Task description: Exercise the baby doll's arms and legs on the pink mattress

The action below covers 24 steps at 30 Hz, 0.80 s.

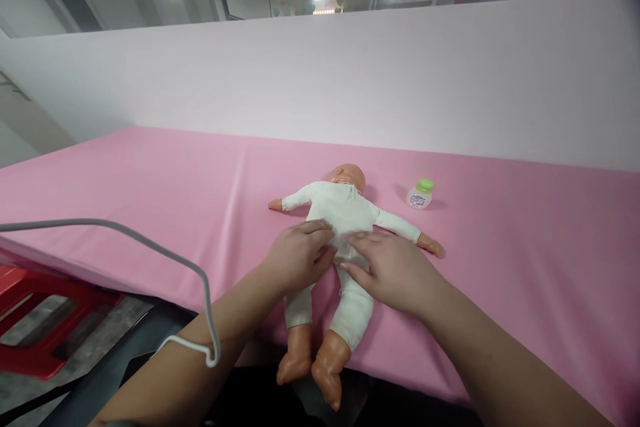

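A baby doll [345,203] lies face up on the pink sheet, its cloth body white and its head, hands and feet of tan plastic. Its head points away from me and its feet reach the near edge. My left hand [303,250] rests flat on the left side of the doll's belly, fingers stretched out. On the right side of the belly lies my right hand [387,267], its fingers extended and thumb apart. Both palms face down, and neither hand grips anything.
A small clear bottle with a green cap [420,193] stands right of the doll. The pink sheet [175,180] meets a white wall [320,80] with glass above. A grey cable [150,247] crosses my left forearm. A red stool [45,320] stands lower left.
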Motion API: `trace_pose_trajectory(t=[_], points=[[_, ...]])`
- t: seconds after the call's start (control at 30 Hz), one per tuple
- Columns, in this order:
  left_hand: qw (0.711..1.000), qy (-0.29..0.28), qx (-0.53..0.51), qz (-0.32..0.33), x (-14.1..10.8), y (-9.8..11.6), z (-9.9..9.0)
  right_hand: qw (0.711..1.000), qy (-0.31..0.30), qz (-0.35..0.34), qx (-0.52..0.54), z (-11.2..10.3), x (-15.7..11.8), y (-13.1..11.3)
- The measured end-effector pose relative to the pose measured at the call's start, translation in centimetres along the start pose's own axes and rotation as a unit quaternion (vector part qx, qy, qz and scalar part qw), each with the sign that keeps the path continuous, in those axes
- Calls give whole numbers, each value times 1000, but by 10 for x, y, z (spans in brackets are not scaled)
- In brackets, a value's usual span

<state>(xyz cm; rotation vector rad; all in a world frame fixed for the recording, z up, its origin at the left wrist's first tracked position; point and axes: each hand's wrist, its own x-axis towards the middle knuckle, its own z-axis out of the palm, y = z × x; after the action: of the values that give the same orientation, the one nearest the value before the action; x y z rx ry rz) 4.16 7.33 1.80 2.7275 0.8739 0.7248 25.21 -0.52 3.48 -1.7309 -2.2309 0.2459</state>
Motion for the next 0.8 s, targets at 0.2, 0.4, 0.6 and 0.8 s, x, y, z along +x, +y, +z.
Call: trace_pose_trajectory(t=[0.2, 0.4, 0.6, 0.8], points=[[998, -56, -12, 6, 14, -4, 2, 999, -23, 20, 35, 16, 10, 12], [995, -95, 8, -23, 18, -6, 1, 998, 4, -1, 58, 23, 16, 16], [995, -73, 62, -5, 44, -7, -5, 992, 92, 41, 70, 27, 23, 28], [981, -139, 134, -29, 59, -5, 0, 990, 62, 33, 125, 34, 29, 37]])
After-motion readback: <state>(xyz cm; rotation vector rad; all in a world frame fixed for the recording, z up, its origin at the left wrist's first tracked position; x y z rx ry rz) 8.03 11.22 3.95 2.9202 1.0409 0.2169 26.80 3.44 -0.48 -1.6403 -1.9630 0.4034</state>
